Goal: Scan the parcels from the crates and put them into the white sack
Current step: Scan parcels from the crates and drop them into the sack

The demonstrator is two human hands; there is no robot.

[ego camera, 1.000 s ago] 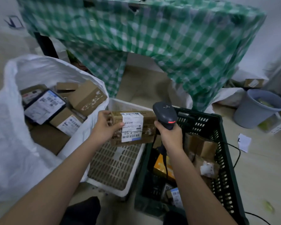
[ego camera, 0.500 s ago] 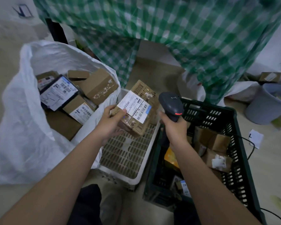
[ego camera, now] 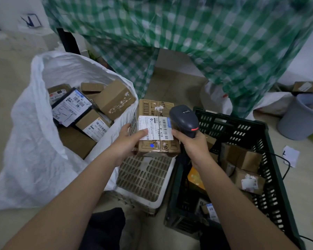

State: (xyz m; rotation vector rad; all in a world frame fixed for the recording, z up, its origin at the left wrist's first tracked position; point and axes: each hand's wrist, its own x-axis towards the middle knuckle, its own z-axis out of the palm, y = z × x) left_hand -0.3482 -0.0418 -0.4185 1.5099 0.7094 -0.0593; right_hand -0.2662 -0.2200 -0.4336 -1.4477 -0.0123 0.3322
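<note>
Over the white crate (ego camera: 153, 199): held parcel (ego camera: 156, 129), label up, just above the slatted floor.
Left hand (ego camera: 127, 144): gripping the parcel's left edge, thumb lying on the label (ego camera: 154, 128).
Right hand (ego camera: 192, 144): wrapped round the scanner (ego camera: 184, 120) handle, scanner head touching or almost touching the parcel's right side, red light showing.
Step in hand, as a guess: reading the barcode before the drop into the sack.
Right of the white crate: dark green crate (ego camera: 257, 130), several boxes left inside, one orange packet low down; scanner cable (ego camera: 285, 165) trailing over its far-right rim to the floor.
Left of the white crate: white sack (ego camera: 25, 150), mouth open, edge slumped against the crate wall, boxes and one black-framed flat parcel inside.
Beyond the white crate: green checked cloth (ego camera: 215, 42) hanging down; grey bucket (ego camera: 300, 118) far right of it.
Risk, misread: thumb near the barcode lines and scanner very close to the label; possible failed scan from blocked bars or too steep an angle.
Risk, drop: one-hand hold on one edge only; possible tip and fall back into the crate.
Risk, sack: soft rim sagging; possible miss, parcel sliding off the outside.
Risk, cable: possible snag on the green crate rim.
</note>
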